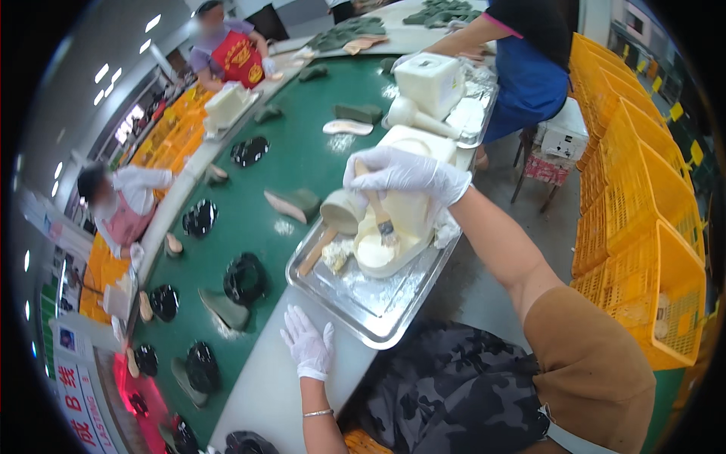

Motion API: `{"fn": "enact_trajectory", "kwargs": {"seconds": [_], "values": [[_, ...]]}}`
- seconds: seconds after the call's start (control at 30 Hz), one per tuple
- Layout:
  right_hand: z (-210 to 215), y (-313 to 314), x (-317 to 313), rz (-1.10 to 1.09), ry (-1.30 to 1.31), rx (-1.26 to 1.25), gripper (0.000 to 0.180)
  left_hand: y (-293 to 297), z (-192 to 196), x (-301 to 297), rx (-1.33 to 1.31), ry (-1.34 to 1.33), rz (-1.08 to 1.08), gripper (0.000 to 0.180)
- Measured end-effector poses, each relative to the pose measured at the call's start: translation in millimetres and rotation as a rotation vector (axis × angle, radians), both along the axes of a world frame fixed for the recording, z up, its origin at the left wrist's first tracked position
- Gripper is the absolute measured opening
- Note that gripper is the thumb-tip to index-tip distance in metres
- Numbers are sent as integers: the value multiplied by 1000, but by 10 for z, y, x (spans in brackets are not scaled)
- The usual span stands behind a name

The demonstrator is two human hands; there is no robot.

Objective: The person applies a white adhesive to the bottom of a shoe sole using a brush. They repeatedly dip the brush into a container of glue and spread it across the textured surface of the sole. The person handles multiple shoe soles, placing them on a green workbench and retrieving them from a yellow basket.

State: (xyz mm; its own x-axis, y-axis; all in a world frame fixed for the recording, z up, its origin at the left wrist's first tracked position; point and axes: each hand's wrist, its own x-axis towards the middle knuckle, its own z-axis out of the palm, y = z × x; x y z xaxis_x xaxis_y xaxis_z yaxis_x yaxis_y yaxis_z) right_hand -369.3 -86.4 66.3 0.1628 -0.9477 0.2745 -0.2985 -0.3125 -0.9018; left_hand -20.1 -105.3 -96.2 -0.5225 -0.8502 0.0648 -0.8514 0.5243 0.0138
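My right hand [412, 175], in a white glove, is closed around the wooden handle of a flat brush [386, 227]. The bristles reach into the round mouth of a cream-coloured plastic glue pot [412, 246], where white liquid shows. That pot stands in a shallow metal tray [363, 321] smeared with white. Beside it in the tray are a beige cup-shaped piece [340, 212], a wooden-handled tool [318, 251] and a crusted yellowish-white lump [337, 256]. My left hand [308, 344], also gloved, holds nothing; its fingers are spread over the pale table edge [265, 359] below the tray.
A green belt [295, 144] carries glossy black pieces [245, 278], grey-green shoe parts [224, 309] and pale soles [348, 127]. Another pot [429, 83] stands farther along. Co-workers [234, 49] line the belt. Yellow crates [635, 227] and a stool [560, 132] stand right.
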Motion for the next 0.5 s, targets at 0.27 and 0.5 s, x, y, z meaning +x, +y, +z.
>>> {"fn": "enact_trajectory", "kwargs": {"seconds": [0.27, 0.5], "values": [[-46, -30, -11, -124, 133, -82, 16, 1045, 112, -233, 97, 121, -210, 94], [-41, -63, 298, -171, 150, -63, 15, 1918, -2, 20, 454, 338, -324, 70]]}}
